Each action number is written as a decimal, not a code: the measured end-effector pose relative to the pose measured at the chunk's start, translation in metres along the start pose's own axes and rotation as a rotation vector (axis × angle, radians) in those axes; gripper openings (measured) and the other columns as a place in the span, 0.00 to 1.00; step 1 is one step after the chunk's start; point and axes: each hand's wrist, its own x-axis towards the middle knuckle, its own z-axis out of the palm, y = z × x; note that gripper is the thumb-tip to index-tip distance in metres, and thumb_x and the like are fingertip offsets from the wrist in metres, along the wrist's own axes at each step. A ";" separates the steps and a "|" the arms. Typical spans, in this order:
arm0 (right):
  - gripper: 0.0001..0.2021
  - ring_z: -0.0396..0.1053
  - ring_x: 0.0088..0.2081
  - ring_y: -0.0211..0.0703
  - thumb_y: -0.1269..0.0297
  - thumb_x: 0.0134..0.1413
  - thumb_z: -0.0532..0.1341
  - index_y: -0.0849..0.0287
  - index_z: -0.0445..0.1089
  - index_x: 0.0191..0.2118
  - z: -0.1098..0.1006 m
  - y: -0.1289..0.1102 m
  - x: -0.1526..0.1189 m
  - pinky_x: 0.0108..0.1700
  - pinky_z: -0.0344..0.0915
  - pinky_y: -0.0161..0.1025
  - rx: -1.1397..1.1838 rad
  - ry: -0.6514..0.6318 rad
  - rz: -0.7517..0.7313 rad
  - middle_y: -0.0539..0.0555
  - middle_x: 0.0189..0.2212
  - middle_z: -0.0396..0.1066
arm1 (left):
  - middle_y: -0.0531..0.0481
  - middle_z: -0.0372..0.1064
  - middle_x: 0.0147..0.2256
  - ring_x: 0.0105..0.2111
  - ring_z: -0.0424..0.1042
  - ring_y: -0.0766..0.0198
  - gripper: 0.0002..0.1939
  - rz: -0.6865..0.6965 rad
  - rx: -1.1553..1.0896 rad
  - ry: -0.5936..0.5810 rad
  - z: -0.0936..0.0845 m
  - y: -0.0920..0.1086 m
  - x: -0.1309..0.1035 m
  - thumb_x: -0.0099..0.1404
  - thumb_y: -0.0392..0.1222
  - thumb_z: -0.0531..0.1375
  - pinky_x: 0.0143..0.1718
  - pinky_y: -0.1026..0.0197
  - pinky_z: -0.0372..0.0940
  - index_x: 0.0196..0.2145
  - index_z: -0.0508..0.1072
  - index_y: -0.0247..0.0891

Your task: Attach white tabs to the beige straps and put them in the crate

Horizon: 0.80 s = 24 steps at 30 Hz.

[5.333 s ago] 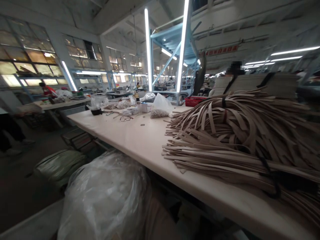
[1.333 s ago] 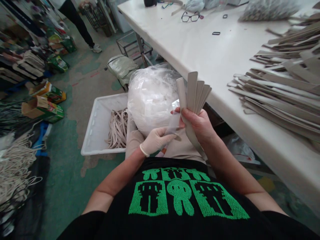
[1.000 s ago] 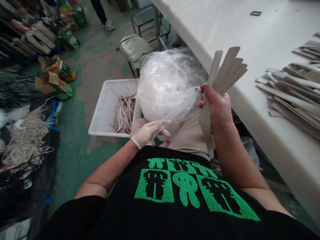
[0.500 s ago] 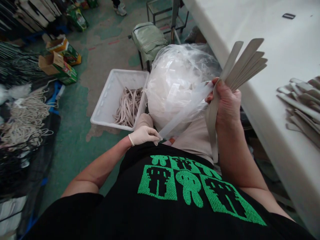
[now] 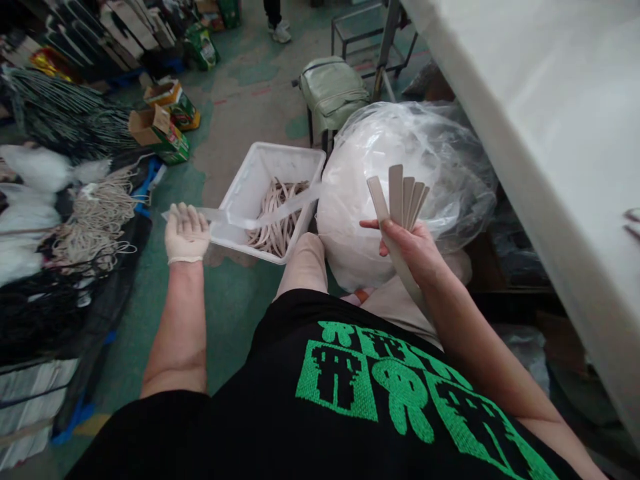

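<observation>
My left hand (image 5: 187,233), in a pale glove, is out to the left over the floor, its fingers curled round one end of a translucent plastic strip (image 5: 273,217). That strip trails rightward across the white bin (image 5: 233,200) toward the large clear plastic bag (image 5: 365,173). Inside the bin lies a heap of beige straps (image 5: 273,237). My bare right hand (image 5: 413,247) grips a fan of flat grey-beige strips (image 5: 397,193) in front of the bag. Their tips spread upward above the thumb, while a longer length hangs below the hand. My right index finger points out to the left.
A white-topped table (image 5: 550,133) runs along the right side. Behind the bag stands a green wrapped bundle (image 5: 333,90) on a stool. To the left are open cartons (image 5: 160,130), coiled cords (image 5: 95,227) and dark stacked goods. A person's shoes (image 5: 280,32) show at the top.
My left hand has swung far left from near my lap, drawing the plastic strip across the bin. My right hand has moved left and lower, still holding the strips, and the plastic has left its fingers.
</observation>
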 end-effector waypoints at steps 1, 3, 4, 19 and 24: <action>0.18 0.59 0.18 0.34 0.48 0.58 0.63 0.60 0.79 0.37 0.001 0.004 -0.003 0.20 0.56 0.35 0.006 -0.007 0.017 0.53 0.22 0.72 | 0.60 0.79 0.38 0.53 0.72 0.72 0.27 -0.023 -0.030 0.082 -0.007 -0.003 -0.002 0.79 0.45 0.37 0.62 0.58 0.60 0.41 0.75 0.46; 0.17 0.60 0.18 0.34 0.48 0.56 0.65 0.60 0.78 0.33 0.004 0.013 -0.010 0.20 0.57 0.35 0.043 -0.036 0.067 0.54 0.26 0.75 | 0.55 0.79 0.36 0.47 0.76 0.71 0.23 -0.154 -0.155 0.166 0.001 -0.016 -0.020 0.78 0.43 0.41 0.56 0.60 0.67 0.42 0.75 0.43; 0.18 0.61 0.18 0.34 0.48 0.55 0.66 0.60 0.76 0.31 0.007 0.018 -0.014 0.20 0.58 0.35 0.067 -0.061 0.098 0.54 0.26 0.75 | 0.52 0.79 0.34 0.43 0.78 0.70 0.20 -0.283 -0.284 0.208 0.014 -0.024 -0.035 0.77 0.42 0.44 0.53 0.60 0.69 0.40 0.76 0.40; 0.20 0.62 0.16 0.36 0.47 0.58 0.61 0.59 0.70 0.26 0.030 0.039 -0.065 0.19 0.56 0.33 -0.108 -0.368 0.253 0.49 0.16 0.67 | 0.50 0.79 0.31 0.31 0.79 0.67 0.09 -0.853 -0.550 -0.169 0.168 -0.057 -0.152 0.70 0.41 0.61 0.39 0.64 0.73 0.33 0.76 0.36; 0.18 0.66 0.18 0.39 0.51 0.62 0.57 0.57 0.68 0.25 0.032 0.041 -0.058 0.22 0.57 0.34 -0.326 -0.356 0.126 0.49 0.17 0.69 | 0.53 0.79 0.33 0.32 0.78 0.67 0.07 -0.836 -0.510 -0.210 0.174 -0.064 -0.162 0.63 0.42 0.68 0.41 0.62 0.73 0.35 0.75 0.38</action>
